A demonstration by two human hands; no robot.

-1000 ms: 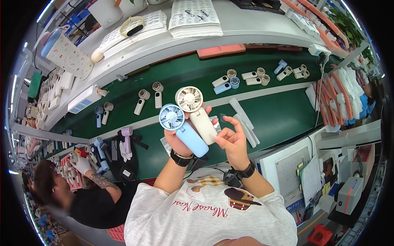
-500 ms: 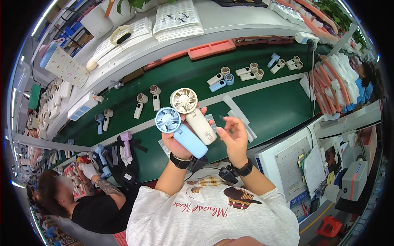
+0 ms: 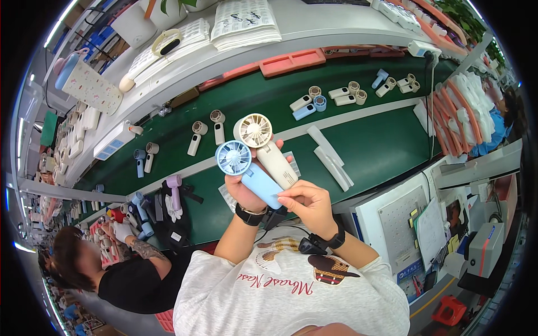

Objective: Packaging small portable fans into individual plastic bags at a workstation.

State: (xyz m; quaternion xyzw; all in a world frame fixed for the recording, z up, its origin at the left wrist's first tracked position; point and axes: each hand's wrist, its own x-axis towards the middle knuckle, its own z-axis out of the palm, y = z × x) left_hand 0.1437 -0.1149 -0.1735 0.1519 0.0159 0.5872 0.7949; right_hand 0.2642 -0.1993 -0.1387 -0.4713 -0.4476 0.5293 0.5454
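Holding blue fan (image 3: pixel 260 182), cream fan (image 3: pixel 276 165): left hand (image 3: pixel 241 193). Our right hand (image 3: pixel 314 201) pinches blue's base, seemingly midway. Other fans (image 3: pixel 219 133) untouched, bench's (image 3: pixel 246 92) far edge.

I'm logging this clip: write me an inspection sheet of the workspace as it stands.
Surface: green bench, crossed by a pale ledge.
Things: blue fan and cream fan, side by side, heads away from the person.
Clutter: more handheld fans on the bench; pale strips.
Hands: left hand holds both; right hand at the blue one's lower end.
Cables: thin cable hanging below a white power strip.
Surroundings: co-worker at left; shelf bearing paper stacks.
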